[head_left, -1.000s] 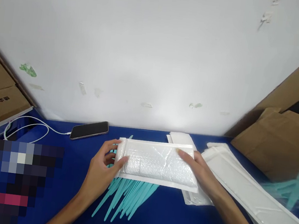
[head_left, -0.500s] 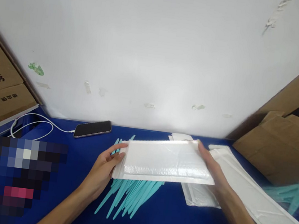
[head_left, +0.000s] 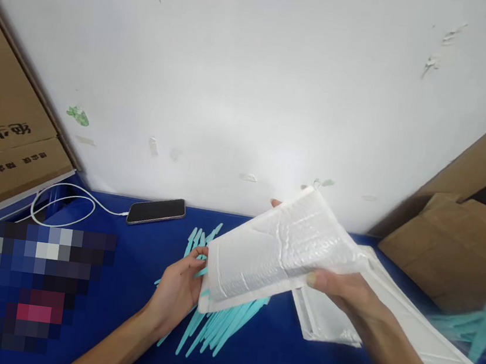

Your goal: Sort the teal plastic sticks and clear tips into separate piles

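Note:
A white padded bubble mailer (head_left: 279,248) is held up, slanted, over the table. My right hand (head_left: 340,288) grips its right part, thumb on the near face and a fingertip showing past the upper edge. My left hand (head_left: 181,286) is at the mailer's left end with fingers curled against the edge; part of its grip is hidden. Thin, tapered teal plastic sticks (head_left: 225,330) lie in a loose pile beneath the mailer. A bit of teal shows by the left fingers, and I cannot tell whether it is held.
More white mailers (head_left: 422,340) lie at the right. A phone (head_left: 157,211) with a white cable (head_left: 104,207) rests near the wall. Cardboard boxes (head_left: 7,117) stand left, and brown cardboard (head_left: 460,250) right. More teal sticks (head_left: 473,328) are at the far right. A pixelated patch covers the lower left.
The mailer has turned from nearly level to slanted, its right end raised. My right hand has shifted from its right end to its lower edge. My left hand stays at the left end.

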Demonstrator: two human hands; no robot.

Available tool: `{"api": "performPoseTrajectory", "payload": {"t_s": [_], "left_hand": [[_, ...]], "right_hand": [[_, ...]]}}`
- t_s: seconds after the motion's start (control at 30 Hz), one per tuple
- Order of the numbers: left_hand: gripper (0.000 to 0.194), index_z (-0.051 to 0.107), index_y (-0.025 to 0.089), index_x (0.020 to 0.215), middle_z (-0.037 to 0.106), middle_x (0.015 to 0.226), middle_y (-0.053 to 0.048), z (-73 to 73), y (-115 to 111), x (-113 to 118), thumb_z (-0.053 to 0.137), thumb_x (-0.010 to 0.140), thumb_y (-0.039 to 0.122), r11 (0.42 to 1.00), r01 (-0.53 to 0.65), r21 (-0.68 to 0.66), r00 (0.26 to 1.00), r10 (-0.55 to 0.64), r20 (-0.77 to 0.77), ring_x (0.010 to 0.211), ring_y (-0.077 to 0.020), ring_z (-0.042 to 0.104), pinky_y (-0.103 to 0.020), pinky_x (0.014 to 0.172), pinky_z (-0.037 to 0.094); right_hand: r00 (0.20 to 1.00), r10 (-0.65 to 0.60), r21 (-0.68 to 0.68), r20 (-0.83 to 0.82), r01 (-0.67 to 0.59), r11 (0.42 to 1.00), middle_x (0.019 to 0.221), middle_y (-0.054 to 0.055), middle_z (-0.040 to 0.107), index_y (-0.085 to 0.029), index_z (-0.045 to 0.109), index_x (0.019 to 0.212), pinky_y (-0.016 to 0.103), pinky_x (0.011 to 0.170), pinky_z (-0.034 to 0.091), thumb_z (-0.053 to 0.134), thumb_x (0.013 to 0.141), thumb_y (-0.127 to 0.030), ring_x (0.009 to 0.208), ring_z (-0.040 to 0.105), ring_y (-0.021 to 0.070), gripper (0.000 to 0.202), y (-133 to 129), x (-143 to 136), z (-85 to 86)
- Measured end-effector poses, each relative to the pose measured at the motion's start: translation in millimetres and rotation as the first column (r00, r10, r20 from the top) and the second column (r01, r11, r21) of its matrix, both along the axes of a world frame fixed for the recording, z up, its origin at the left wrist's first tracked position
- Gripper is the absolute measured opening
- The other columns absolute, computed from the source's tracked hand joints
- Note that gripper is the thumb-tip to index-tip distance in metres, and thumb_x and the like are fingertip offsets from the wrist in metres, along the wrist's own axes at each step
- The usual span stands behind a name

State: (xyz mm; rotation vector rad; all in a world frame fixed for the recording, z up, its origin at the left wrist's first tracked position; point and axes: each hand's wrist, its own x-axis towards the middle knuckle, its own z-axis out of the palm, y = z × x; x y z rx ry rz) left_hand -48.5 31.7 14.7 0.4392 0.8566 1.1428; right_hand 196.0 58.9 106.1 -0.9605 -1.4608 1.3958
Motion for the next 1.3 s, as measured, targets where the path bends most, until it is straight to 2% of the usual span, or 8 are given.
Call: {"api": "performPoseTrajectory", "payload": {"t_s": [0.13, 0.3, 0.5, 0.67, 0.8, 0.9, 1.07, 1.3], "left_hand": [[0.034, 0.056, 0.023, 0.118, 0.066, 0.101, -0.002, -3.2, -1.5, 3.4, 0.06, 0.09, 0.04, 1.0, 0.005, -0.03, 0.997, -0.008, -0.073, 0.066, -0.0136, 0.062, -0.025, 0.055, 0.048], [0.036, 0.055, 0.023, 0.119, 0.065, 0.095, -0.002, -1.0, -2.7, 2.7, 0.054, 0.094, 0.048, 0.996, 0.084, -0.024, 0.986, -0.086, -0.14, 0.066, -0.0161, 0.065, -0.026, 0.054, 0.05], [0.043, 0.059, 0.021, 0.11, 0.064, 0.08, 0.0, 2.9, -7.8, -2.6, 0.046, 0.095, 0.06, 0.947, 0.318, -0.042, 0.919, -0.319, -0.23, 0.037, -0.0035, 0.04, -0.02, 0.037, 0.008], [0.044, 0.061, 0.018, 0.091, 0.051, 0.061, 0.003, 8.3, -8.0, -4.2, 0.048, 0.096, 0.059, 0.892, 0.448, 0.063, 0.849, -0.402, -0.343, 0.042, -0.0038, 0.025, -0.023, 0.045, 0.013], [0.063, 0.056, 0.019, 0.125, 0.035, 0.059, 0.009, 9.1, -7.1, -6.5, 0.066, 0.083, 0.064, 0.885, 0.462, 0.056, 0.795, -0.386, -0.467, 0.049, -0.0071, 0.02, -0.023, 0.047, 0.016], [0.073, 0.059, 0.019, 0.128, 0.041, 0.063, 0.008, 11.6, -6.7, -6.2, 0.073, 0.074, 0.066, 0.877, 0.479, 0.046, 0.737, -0.373, -0.564, 0.051, -0.0077, 0.021, -0.023, 0.046, 0.017], [0.053, 0.071, 0.018, 0.098, 0.054, 0.073, 0.002, 14.6, -7.2, -2.5, 0.074, 0.072, 0.064, 0.84, 0.541, 0.05, 0.675, -0.398, -0.622, 0.052, -0.007, 0.023, -0.023, 0.046, 0.019], [0.058, 0.062, 0.018, 0.106, 0.04, 0.065, 0.006, 4.3, -10.6, -11.3, 0.067, 0.078, 0.068, 0.837, 0.544, -0.056, 0.625, -0.449, -0.638, 0.056, -0.0097, 0.027, -0.023, 0.049, 0.022]], "right_hand": [[0.979, 0.201, 0.04, 0.031, -0.203, 0.978, 0.126, 0.006, 0.067, -0.037, 0.043, 0.148, 0.042, 0.085, 0.056, 0.087, 0.063, -0.036, 0.111, 0.064, 0.0305, 0.096, -3.3, -19.1, 39.1], [0.998, 0.051, 0.078, 0.041, -0.054, 0.995, 0.114, 0.007, 0.07, -0.033, 0.044, 0.147, 0.033, 0.062, 0.055, 0.079, 0.074, -0.049, 0.094, 0.066, 0.0275, 0.082, 3.9, -26.4, 41.2], [1.0, -0.023, 0.053, 0.006, 0.023, 0.998, 0.094, 0.006, 0.069, -0.024, 0.06, 0.133, 0.029, 0.055, 0.049, 0.074, 0.078, -0.054, 0.078, 0.061, 0.0219, 0.065, 22.4, -20.4, 37.5], [0.998, -0.068, 0.019, 0.008, 0.068, 0.997, 0.098, 0.007, 0.069, -0.025, 0.069, 0.12, 0.03, 0.059, 0.053, 0.071, 0.078, -0.058, 0.082, 0.063, 0.0234, 0.054, 35.6, -8.7, 35.1], [0.996, -0.092, 0.025, 0.015, 0.091, 0.996, 0.108, 0.008, 0.071, -0.028, 0.073, 0.112, 0.033, 0.069, 0.057, 0.071, 0.076, -0.061, 0.102, 0.064, 0.0305, 0.048, 38.2, -2.3, 37.3], [0.995, -0.101, 0.014, 0.025, 0.1, 0.995, 0.111, 0.008, 0.072, -0.029, 0.071, 0.119, 0.036, 0.076, 0.059, 0.071, 0.076, -0.061, 0.11, 0.062, 0.0332, 0.054, 35.4, -1.4, 38.8], [0.995, -0.097, -0.006, -0.001, 0.097, 0.995, 0.126, 0.006, 0.068, -0.03, 0.061, 0.134, 0.038, 0.082, 0.059, 0.075, 0.074, -0.058, 0.116, 0.06, 0.0332, 0.068, 31.3, -3.9, 36.4], [0.982, -0.154, 0.095, -0.106, 0.164, 0.982, 0.117, 0.007, 0.072, -0.023, 0.076, 0.105, 0.034, 0.084, 0.055, 0.07, 0.083, -0.051, 0.113, 0.061, 0.0291, 0.036, 36.0, 8.3, 42.4]]}}
